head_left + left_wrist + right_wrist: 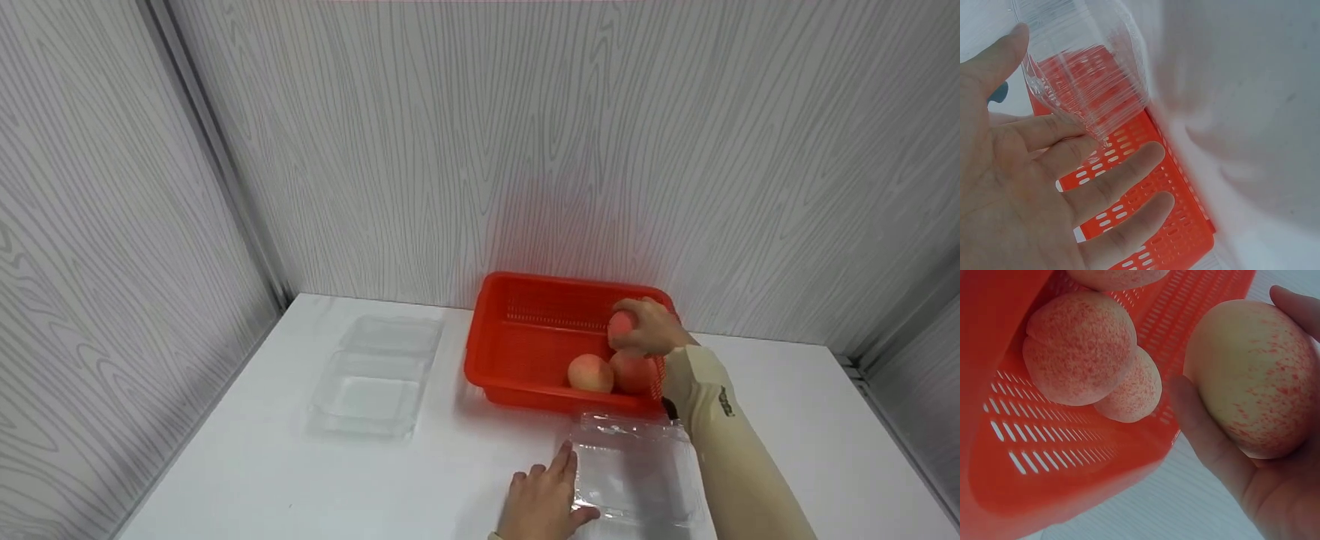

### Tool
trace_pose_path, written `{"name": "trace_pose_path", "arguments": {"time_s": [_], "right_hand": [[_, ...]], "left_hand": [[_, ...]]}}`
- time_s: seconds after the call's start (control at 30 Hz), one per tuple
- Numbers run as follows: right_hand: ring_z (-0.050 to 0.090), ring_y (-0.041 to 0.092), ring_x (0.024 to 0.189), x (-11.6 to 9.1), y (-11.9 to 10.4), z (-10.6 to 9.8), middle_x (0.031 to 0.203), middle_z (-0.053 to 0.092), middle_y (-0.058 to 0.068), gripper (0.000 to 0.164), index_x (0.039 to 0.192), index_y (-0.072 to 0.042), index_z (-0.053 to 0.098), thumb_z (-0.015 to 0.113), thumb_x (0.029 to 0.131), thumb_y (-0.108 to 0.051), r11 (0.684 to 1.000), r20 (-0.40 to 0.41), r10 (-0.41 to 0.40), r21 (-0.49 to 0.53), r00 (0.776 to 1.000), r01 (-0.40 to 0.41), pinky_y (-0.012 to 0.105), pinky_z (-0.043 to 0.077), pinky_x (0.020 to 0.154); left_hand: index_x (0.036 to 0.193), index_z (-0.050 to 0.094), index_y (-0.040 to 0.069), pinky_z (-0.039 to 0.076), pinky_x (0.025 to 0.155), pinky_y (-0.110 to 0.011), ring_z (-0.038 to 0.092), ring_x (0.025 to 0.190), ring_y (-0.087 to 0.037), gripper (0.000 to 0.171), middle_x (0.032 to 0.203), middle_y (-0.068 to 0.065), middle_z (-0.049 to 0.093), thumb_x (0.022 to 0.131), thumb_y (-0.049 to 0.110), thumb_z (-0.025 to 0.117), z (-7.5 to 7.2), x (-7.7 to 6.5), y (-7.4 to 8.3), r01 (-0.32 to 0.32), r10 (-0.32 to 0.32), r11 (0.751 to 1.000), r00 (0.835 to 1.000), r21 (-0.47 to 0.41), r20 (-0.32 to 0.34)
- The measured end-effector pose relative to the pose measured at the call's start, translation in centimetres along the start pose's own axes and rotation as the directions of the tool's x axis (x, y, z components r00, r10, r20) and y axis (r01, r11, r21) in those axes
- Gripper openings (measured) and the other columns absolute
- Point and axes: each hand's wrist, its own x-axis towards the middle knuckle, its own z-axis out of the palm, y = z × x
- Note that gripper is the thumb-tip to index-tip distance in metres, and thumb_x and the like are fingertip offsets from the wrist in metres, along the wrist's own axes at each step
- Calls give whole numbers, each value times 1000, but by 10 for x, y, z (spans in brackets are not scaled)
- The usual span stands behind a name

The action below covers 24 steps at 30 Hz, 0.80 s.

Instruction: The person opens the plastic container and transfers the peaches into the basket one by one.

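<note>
In the head view my right hand [651, 328] grips a peach [622, 328] at the right side of the red basket [517, 390]. The right wrist view shows this held peach [1247, 377] as yellow with red speckles, between thumb and fingers. Other peaches [1081, 349] lie in the basket. My left hand [541, 501] is at the left edge of a clear plastic container [637, 480] in front of the basket. Its fingers are extended, and in the left wrist view [1033, 169] some touch the container's edge [1044, 90].
Another clear plastic container [371, 382] sits on the white table [315, 487], left of the basket. Wood-grain panels [405, 150] rise behind the table and on both sides. The near container stands close to the basket's front wall.
</note>
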Motion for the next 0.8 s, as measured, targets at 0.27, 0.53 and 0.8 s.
{"name": "trace_pose_path", "arguments": {"time_s": [0.27, 0.53, 0.8], "right_hand": [[52, 41, 115, 3, -6, 10, 138, 50, 24, 60, 142, -2, 51, 74, 87, -14, 994, 41, 83, 64, 996, -86, 50, 57, 85], [49, 43, 119, 5, -1, 20, 138, 47, 24, 55, 140, -5, 56, 72, 88, -12, 989, -15, 86, 118, 996, -83, 57, 51, 95], [44, 46, 124, 6, 6, 25, 138, 45, 28, 54, 139, -2, 56, 66, 86, -9, 990, -49, 94, 115, 994, -87, 66, 42, 101]], "left_hand": [[148, 54, 19, 56, 81, -36, 62, 89, -18, 81, 154, 10, 47, 84, 65, 70, -2, 4, 3, 37, -35, 999, 997, -36, 68], [148, 54, 18, 55, 80, -36, 63, 91, -18, 80, 154, 9, 46, 84, 65, 70, -3, 3, 3, 34, -32, 999, 998, -32, 58], [146, 56, 17, 54, 73, -34, 63, 85, -17, 80, 152, 10, 48, 84, 66, 69, -1, 4, 1, 1, -1, 1000, 1000, -2, 21]]}}
